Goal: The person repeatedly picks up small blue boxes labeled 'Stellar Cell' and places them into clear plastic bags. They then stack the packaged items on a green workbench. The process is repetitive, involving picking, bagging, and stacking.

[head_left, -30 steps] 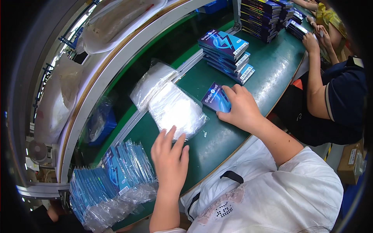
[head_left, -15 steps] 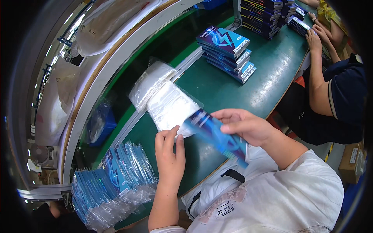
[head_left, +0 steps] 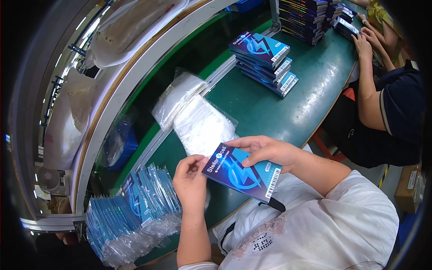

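My right hand (head_left: 265, 153) grips a flat blue-and-purple box (head_left: 245, 173) with a lightning-bolt design, thumb across its face and fingers behind. Beside the box's left corner, my left hand (head_left: 190, 180) is closed, its thumb and fingers pinched together. A faint clear film (head_left: 207, 197) shows below those fingers, apparently a plastic bag; most of it is hidden by hand and box. Just beyond my hands lies a pile of clear plastic bags (head_left: 202, 123), with a second bundle of bags (head_left: 177, 96) behind it.
Bagged blue boxes (head_left: 130, 211) stand in rows at the lower left. A stack of similar boxes (head_left: 261, 54) sits on the green table (head_left: 310, 85), with taller stacks (head_left: 301, 20) farther back. A metal rail (head_left: 216, 81) runs along the table. Co-workers (head_left: 387, 103) sit at right.
My right hand has turned the box face up and brought its corner against my left hand. My left fingers have left the bag pile and curled into a pinch.
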Demonstrator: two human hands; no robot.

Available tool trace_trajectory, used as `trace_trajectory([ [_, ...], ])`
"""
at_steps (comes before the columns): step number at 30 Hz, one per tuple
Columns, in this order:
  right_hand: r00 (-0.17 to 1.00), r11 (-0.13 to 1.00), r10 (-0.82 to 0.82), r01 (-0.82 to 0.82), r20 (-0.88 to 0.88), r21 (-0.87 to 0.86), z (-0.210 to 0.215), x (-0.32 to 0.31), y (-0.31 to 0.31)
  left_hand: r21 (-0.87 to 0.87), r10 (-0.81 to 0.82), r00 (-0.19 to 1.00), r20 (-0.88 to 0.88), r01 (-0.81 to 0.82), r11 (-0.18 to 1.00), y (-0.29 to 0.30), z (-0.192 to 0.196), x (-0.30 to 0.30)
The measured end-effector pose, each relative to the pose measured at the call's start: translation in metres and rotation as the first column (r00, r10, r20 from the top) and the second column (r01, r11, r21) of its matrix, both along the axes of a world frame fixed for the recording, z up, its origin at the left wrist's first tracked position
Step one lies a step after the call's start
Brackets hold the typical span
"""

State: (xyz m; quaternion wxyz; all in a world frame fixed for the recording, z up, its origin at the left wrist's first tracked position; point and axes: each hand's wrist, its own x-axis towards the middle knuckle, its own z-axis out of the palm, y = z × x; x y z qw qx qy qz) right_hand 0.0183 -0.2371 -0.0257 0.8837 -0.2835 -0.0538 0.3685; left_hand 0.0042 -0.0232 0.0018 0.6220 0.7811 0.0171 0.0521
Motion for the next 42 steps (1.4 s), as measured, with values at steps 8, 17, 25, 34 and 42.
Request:
trace_trajectory([
  [8, 0.941, 0.899, -0.251, 0.313, 0.226, -0.306, -0.003, -0.005, 0.013, 0.339, -0.012, 0.974, 0.228, -0.068, 0.938, -0.005, 0.004, -0.008],
  [17, 0.827, 0.773, -0.496, 0.56, 0.265, -0.3, 0.0, 0.008, 0.052, 0.317, -0.045, 0.961, 0.271, -0.045, 0.947, 0.008, 0.004, -0.015],
  [25, 0.804, 0.716, -0.227, 0.52, 0.549, -0.465, 0.021, 0.012, 0.062, -0.548, -0.038, 0.999, -0.039, 0.011, 0.837, -0.003, 0.011, 0.001],
  [34, 0.077, 0.582, -0.017, 0.812, 0.997, -0.053, 0.05, 0.024, 0.031, -0.611, -0.289, 0.956, -0.049, 0.2, 0.766, -0.012, 0.035, -0.016],
  [42, -0.24, 0.531, -0.087, 0.81, 0.967, 0.249, 0.067, -0.002, 0.023, -0.681, -0.473, 0.872, -0.128, 0.27, 0.68, -0.018, 0.039, -0.03],
])
